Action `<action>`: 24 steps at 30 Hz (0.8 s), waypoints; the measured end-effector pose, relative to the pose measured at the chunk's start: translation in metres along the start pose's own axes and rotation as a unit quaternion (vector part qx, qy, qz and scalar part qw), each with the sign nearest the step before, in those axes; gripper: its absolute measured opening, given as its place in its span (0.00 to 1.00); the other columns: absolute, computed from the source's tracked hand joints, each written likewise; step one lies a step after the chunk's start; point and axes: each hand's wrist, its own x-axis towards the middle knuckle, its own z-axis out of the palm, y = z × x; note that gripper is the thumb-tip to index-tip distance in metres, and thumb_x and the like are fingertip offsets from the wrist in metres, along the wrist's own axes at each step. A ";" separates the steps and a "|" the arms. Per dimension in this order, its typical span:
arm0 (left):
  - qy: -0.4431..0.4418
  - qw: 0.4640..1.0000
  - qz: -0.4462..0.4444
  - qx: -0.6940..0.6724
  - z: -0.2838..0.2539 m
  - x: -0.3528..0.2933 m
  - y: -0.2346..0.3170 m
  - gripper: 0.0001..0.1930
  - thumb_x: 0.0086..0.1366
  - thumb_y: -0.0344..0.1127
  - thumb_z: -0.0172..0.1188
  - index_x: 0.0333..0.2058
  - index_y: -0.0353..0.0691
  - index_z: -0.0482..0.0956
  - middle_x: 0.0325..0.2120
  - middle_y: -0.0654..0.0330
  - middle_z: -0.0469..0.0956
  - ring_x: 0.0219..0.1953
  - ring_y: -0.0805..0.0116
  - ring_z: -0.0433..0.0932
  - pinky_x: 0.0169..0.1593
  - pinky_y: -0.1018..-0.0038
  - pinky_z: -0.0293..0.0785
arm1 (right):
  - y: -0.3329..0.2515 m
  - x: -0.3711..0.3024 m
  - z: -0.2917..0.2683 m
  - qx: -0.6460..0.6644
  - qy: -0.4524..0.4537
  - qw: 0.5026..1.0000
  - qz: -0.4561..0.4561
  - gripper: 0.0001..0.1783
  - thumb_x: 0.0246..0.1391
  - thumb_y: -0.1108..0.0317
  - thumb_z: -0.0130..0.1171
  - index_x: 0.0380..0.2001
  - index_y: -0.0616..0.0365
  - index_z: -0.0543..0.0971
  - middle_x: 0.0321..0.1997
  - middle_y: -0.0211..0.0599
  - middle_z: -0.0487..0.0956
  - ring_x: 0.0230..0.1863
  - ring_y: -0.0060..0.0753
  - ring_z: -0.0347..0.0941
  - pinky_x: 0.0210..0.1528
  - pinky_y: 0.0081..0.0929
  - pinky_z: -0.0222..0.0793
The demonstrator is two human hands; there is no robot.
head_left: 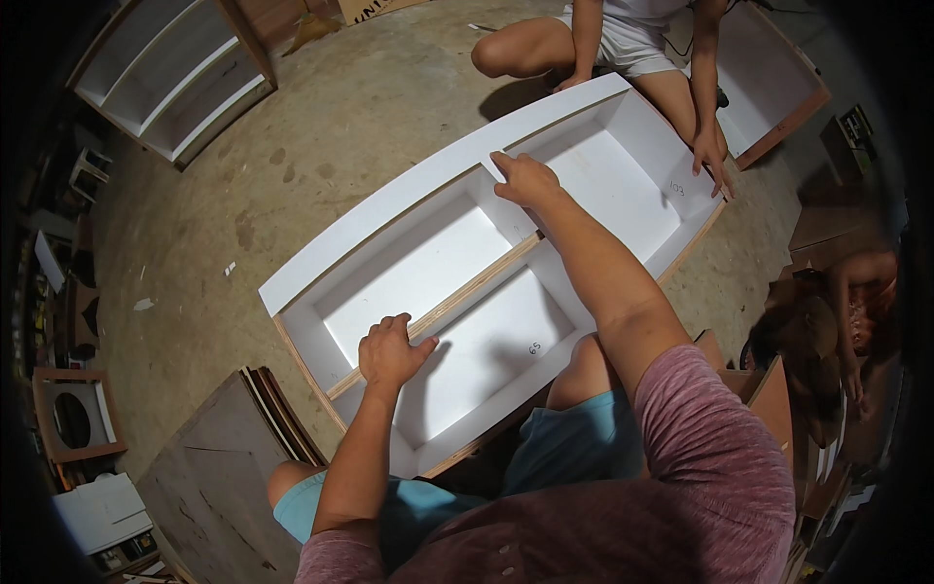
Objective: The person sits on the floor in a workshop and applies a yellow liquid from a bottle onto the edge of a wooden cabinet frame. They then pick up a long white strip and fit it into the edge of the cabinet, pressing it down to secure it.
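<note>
In front of me lies a white open cabinet (375,248) with raw plywood edges, tilted up to the right and split into compartments. My left hand (389,352) bends its fingers over the long middle divider (467,285), thumb apart on the near side. Farther off, my right hand (528,182) is at the end of the cross partition, index finger stretched onto the wide white strip (413,175) along the far side. Its other fingers curl at the partition, partly hidden. A co-worker's hand (712,167) touches the cabinet's right end; the other is by its far corner.
The co-worker (628,44) sits on the floor at the far right. A white shelf unit (161,83) stands far left, and another white box (759,83) far right. Stacked boards (209,487) lean near my left knee. Another person (856,311) is at the right edge.
</note>
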 end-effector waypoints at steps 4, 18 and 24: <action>0.003 1.000 0.002 -0.001 0.001 0.000 -0.002 0.31 0.56 0.59 0.69 0.52 0.44 0.82 0.45 0.56 0.83 0.50 0.55 0.80 0.53 0.59 0.76 | -0.002 -0.001 0.001 -0.004 0.002 1.000 0.000 0.39 0.52 0.53 0.62 0.70 0.35 0.68 0.54 0.52 0.78 0.57 0.53 0.77 0.59 0.46 0.75; -0.009 1.000 -0.017 -0.009 0.000 0.000 -0.001 0.31 0.57 0.60 0.68 0.53 0.45 0.82 0.46 0.55 0.84 0.50 0.54 0.81 0.52 0.59 0.77 | -0.011 -0.008 -0.003 0.021 -0.029 0.999 0.031 0.41 0.56 0.49 0.62 0.73 0.35 0.64 0.59 0.54 0.74 0.61 0.55 0.73 0.62 0.47 0.71; -0.011 1.000 -0.014 -0.013 -0.002 0.000 0.001 0.31 0.58 0.60 0.68 0.52 0.45 0.82 0.45 0.55 0.84 0.49 0.55 0.82 0.52 0.60 0.77 | 0.005 -0.010 -0.006 0.071 0.006 0.996 0.054 0.45 0.53 0.44 0.65 0.73 0.35 0.63 0.61 0.53 0.74 0.62 0.55 0.72 0.62 0.46 0.70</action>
